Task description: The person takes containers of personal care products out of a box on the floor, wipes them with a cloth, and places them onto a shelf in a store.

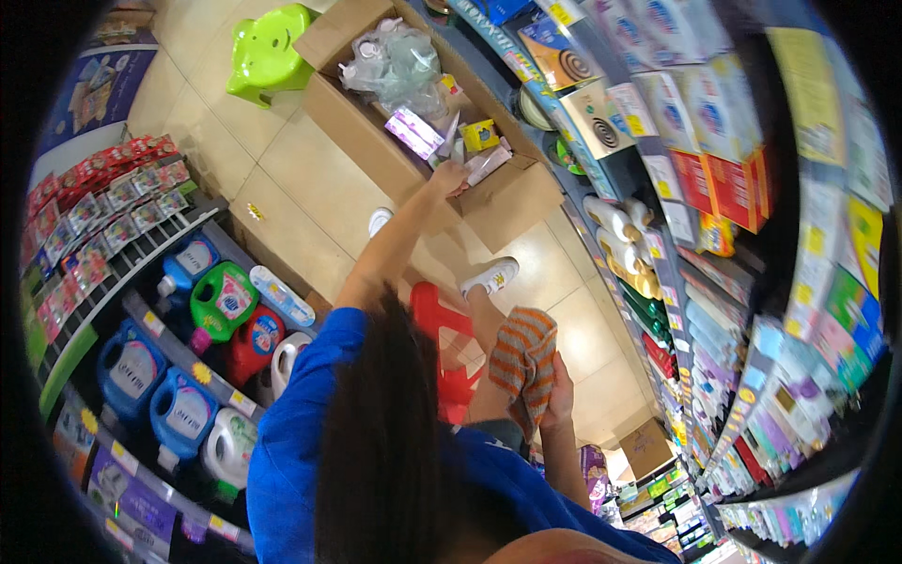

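An open cardboard box (359, 144) stands on the floor before me. My left hand (449, 179) reaches over its near edge, by a pale pink tube (490, 166); whether the fingers grip anything is not clear. A purple-and-white carton (414, 132), a small yellow carton (479, 135) and clear plastic bags (402, 63) with white-capped bottles also lie in the box. Closer to my body, on the right, my right hand (559, 395) holds an orange-and-grey striped cloth (523, 349). The cloth is bunched up and hangs partly downward.
A green plastic stool (271, 49) stands left of the box, and a red plastic stool (440, 317) is beneath me. Detergent bottles (224, 292) line the left shelf. Along the right runs a tall shelf with mosquito coil boxes (599, 123) and packaged goods. A tiled floor (303, 183) lies between.
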`<state>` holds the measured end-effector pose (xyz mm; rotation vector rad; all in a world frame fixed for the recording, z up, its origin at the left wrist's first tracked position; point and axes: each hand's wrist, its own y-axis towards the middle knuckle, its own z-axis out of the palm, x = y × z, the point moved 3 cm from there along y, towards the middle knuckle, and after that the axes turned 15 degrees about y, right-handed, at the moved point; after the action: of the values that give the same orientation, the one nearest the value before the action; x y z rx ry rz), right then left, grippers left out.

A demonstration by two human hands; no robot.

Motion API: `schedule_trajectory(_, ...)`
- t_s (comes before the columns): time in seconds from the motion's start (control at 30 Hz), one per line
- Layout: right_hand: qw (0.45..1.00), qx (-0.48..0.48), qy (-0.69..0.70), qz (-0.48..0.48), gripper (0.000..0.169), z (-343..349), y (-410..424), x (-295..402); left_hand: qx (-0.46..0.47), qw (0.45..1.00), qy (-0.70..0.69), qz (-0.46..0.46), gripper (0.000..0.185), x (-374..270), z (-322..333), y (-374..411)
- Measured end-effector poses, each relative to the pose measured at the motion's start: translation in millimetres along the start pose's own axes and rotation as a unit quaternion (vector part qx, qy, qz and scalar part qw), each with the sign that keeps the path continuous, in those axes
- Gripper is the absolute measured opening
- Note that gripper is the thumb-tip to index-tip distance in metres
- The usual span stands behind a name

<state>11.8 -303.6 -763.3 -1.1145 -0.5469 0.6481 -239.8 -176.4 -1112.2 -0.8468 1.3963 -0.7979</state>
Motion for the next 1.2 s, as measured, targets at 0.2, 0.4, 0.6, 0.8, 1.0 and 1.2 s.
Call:
schedule_trajectory(0.2, 0.994, -0.1, 0.027, 0.024, 0.048, -68, 84, 15, -0.269, 0.958, 0.061, 0.079, 0.069, 79, 26, 176)
schedule_trajectory(0.4, 0.991, -0.128, -0.001, -0.037, 0.049, -107, 113, 26, -0.261, 0.955, 0.043, 0.134, 0.105, 55, 40, 248)
schedule_trajectory(0.6, 0.997, -0.082, 0.0, -0.001, 0.05, -82, 110, 25, -0.212, 0.975, -0.065, 0.031, 0.096, 47, 47, 229)
schedule_trajectory(0.8, 0.993, -0.085, -0.08, 0.009, 0.048, -62, 65, 27, -0.326, 0.927, -0.13, 0.136, 0.063, 98, 8, 172)
schedule_trajectory(1.0, 0.992, 0.011, -0.059, -0.107, 0.049, 0, -11, 9, -0.184, 0.912, -0.029, 0.366, 0.074, -52, 5, -130)
schedule_trajectory(1.2, 0.676, 0.153, -0.447, -0.566, 0.024, 140, -128, 34, -0.15, 0.863, 0.002, 0.483, 0.076, -125, -13, -397)
